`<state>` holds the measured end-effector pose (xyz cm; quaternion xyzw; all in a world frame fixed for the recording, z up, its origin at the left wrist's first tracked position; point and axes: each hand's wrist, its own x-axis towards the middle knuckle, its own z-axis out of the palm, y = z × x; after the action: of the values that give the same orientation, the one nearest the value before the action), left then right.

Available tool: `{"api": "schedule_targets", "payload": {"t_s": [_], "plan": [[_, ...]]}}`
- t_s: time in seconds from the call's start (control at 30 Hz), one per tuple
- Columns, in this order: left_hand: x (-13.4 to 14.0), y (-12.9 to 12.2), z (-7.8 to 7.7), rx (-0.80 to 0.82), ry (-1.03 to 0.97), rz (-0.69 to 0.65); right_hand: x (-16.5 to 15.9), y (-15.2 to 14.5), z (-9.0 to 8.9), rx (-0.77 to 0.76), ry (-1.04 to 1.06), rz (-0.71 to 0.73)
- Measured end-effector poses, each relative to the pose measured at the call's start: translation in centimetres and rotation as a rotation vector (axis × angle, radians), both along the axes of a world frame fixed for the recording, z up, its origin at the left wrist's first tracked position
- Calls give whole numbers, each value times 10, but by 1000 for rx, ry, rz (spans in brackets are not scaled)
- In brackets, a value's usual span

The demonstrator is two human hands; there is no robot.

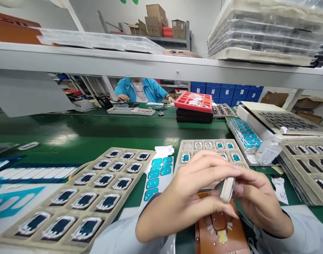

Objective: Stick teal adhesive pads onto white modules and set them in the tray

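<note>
A small pale rounded part (227,189) is pinched between the left hand (187,197) and the right hand (259,204), both closed on it, above a brown fixture (219,229) near the front edge of the green worktop (98,134). Little free room is left there: a beige moulded tray (79,190) of dark glossy frames lies close on the left, a sheet of teal stickers (158,173) beside it, and a second beige tray (211,150) just behind the hands. A clear plastic bottle (269,148) stands further right. The middle of the worktop beyond is open. A person in a blue jacket (140,90) is seated at the far side.
</note>
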<state>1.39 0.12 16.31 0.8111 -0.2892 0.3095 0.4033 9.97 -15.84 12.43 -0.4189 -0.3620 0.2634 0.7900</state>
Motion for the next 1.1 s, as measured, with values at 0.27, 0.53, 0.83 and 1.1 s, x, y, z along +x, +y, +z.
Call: {"api": "schedule_targets", "payload": {"t_s": [0.27, 0.53, 0.83, 1.1], "plan": [[-2, -3, 0, -64, 46, 35, -1, 3, 1, -6, 43, 57], [-2, 0, 0, -113, 80, 0, 0, 1, -4, -1, 90, 188], [-5, 1, 1, -132, 81, -43, -1, -2, -8, -18, 48, 229], [-4, 2, 0, -177, 84, -68, -4, -2, -5, 25, 80, 263]]}}
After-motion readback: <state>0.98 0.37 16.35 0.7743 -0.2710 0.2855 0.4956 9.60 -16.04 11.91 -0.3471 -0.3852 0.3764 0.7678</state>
